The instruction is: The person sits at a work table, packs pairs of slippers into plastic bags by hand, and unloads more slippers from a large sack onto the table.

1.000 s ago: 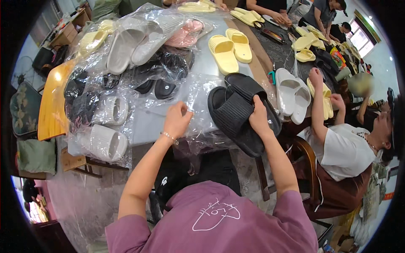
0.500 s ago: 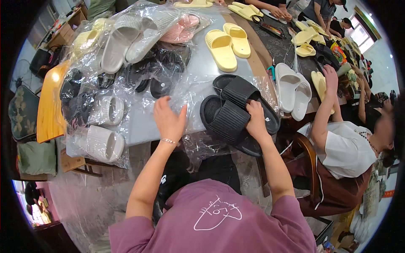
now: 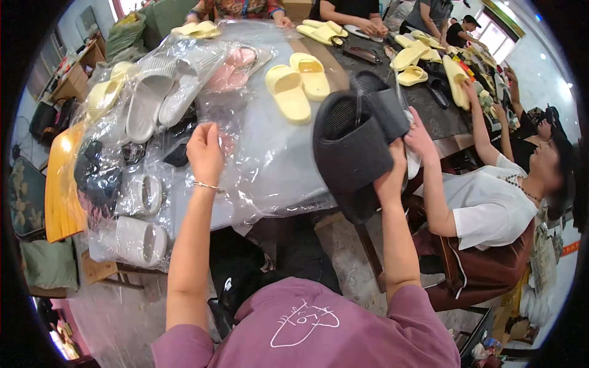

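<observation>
Head view, one moment at a packing table (image 3: 429, 116). Right hand (image 3: 392, 178): closed around two black slippers (image 3: 356, 138), held stacked sole to sole above the table's near edge, probably so the pair handles as one unit. Left hand (image 3: 205, 153): fingers loosely curled, resting on clear plastic bags (image 3: 270, 165) spread over the table; whether it pinches the film cannot be told. Two yellow slippers (image 3: 299, 86) lie side by side beyond the film. Bagged slippers (image 3: 141, 129), grey, white, pink and dark, heap at the left; count unclear. A neighbour's hand (image 3: 420, 135) touches the black pair.
</observation>
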The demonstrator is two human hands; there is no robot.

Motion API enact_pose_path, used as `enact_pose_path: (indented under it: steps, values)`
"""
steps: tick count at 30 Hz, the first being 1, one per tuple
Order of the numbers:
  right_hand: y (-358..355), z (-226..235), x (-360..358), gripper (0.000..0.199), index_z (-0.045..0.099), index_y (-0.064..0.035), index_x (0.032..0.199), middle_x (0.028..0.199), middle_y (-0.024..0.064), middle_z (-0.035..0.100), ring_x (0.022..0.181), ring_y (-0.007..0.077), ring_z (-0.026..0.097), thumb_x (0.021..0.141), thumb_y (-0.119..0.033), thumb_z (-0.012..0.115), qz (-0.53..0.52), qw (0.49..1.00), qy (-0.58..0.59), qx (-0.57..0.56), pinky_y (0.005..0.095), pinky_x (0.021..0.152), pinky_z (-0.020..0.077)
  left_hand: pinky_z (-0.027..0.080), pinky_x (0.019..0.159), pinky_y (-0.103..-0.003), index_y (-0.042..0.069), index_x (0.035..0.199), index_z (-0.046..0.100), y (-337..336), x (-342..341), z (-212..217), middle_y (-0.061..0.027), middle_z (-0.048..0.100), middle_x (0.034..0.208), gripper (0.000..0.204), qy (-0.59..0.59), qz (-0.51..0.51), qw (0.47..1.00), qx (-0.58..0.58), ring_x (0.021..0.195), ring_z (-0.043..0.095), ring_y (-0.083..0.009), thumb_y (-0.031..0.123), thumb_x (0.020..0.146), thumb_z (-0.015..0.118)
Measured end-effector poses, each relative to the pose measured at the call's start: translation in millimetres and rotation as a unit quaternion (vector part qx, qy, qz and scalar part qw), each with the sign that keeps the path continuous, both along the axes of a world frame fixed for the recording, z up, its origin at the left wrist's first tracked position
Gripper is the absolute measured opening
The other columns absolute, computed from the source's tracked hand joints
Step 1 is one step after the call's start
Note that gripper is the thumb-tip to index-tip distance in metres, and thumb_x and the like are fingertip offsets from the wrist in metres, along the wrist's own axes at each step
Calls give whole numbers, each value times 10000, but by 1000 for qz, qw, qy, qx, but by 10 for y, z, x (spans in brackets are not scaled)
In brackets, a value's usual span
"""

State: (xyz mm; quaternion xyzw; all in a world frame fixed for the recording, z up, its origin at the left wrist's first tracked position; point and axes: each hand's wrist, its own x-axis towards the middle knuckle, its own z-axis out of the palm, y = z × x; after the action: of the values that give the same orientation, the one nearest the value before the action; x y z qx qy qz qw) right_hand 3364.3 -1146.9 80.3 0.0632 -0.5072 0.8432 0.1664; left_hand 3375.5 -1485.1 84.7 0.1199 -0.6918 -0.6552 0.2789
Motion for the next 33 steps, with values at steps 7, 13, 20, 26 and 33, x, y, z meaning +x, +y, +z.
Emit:
enact_pose_path:
  steps: [7, 13, 20, 26, 33]
  values:
    - [57, 345, -95, 226, 513, -40, 1051, 1019, 59, 550, 931, 151, 533, 893, -173, 422, -157, 926, 81, 333, 288, 849, 417, 430, 588, -365, -29, 796, 553, -355, -300, -756, -150, 601, 696, 199, -85, 100, 978, -159, 607, 568, -262, 154, 869, 532]
    - [-504, -206, -330, 307, 562, 29, 919, 1005, 198, 535, 956, 389, 489, 619, 6, 622, -185, 780, 151, 579, 428, 826, 410, 443, 598, -379, -26, 806, 551, -166, -238, -773, -150, 600, 672, 168, -106, 136, 948, -267, 623, 590, -273, 132, 862, 542]
    - [-572, -676, -468, 372, 563, -5, 986, 1020, 141, 522, 998, 325, 481, 648, -109, 681, -175, 715, -11, 677, 440, 814, 398, 342, 975, -443, 43, 1174, 490, 308, 444, -157, -170, 528, 1137, 451, 123, -29, 868, -480, 1069, 502, -328, 179, 774, 646]
    - [-658, -618, -432, 367, 552, 7, 1009, 1032, 144, 515, 986, 319, 481, 700, -152, 671, -167, 715, -7, 679, 428, 805, 389, 293, 1043, -493, 75, 1109, 558, 231, 1025, -200, -108, 551, 1132, 427, 97, -314, 726, -604, 1121, 488, -291, 195, 715, 668]
    - [-596, -610, -483, 345, 546, 12, 1003, 1044, 152, 514, 995, 318, 479, 709, -138, 645, -156, 724, -21, 672, 435, 803, 390, 355, 1012, -463, 69, 1038, 613, 61, 859, -268, -83, 586, 1119, 342, 183, -282, 679, -653, 1068, 548, -251, 46, 698, 574]
